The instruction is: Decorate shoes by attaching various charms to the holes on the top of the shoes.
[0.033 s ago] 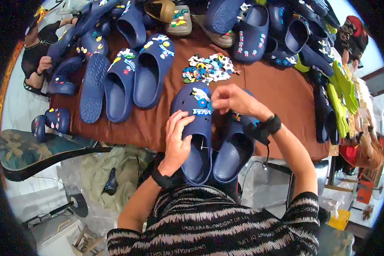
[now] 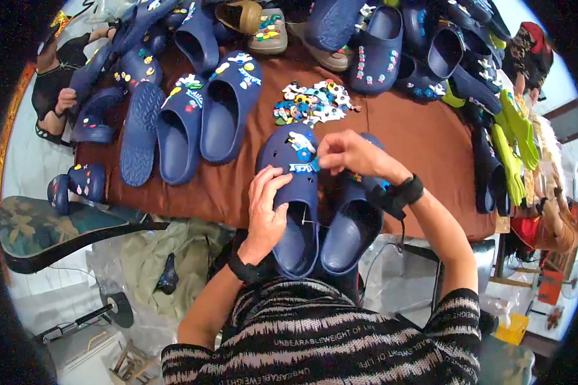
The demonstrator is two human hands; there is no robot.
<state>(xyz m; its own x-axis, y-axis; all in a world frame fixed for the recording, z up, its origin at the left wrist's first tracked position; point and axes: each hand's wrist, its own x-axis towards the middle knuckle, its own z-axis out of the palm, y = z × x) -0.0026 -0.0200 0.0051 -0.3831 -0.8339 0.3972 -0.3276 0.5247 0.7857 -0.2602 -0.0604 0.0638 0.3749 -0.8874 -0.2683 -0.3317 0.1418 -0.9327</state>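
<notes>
A navy blue clog (image 2: 276, 146) lies in front of me, its toe pointing away and its heel close to my body. My left hand (image 2: 266, 212) grips its left side, fingers resting on the upper. On that upper sit a white figure charm (image 2: 301, 142), a small blue charm (image 2: 304, 155) and a white-and-blue lettered charm (image 2: 300, 168). My right hand (image 2: 356, 155) is closed in a pinch at the lettered charm's right end; the fingertips partly cover it. Under my right wrist is the matching clog (image 2: 351, 234), its toe mostly hidden. A thin pale tag string (image 2: 307, 222) runs between the openings.
Beyond the clogs, a heap of loose charms (image 2: 315, 102) lies on the brown cloth (image 2: 424, 141). Finished-looking navy clogs (image 2: 228, 122) stand at the left, with many more at the back. Lime green clogs (image 2: 507, 163) line the right edge. Other people (image 2: 58, 83) sit at both sides.
My right fingertips have shifted slightly nearer to me, down to the right end of the lettered charm. My left hand and both clogs stay in place.
</notes>
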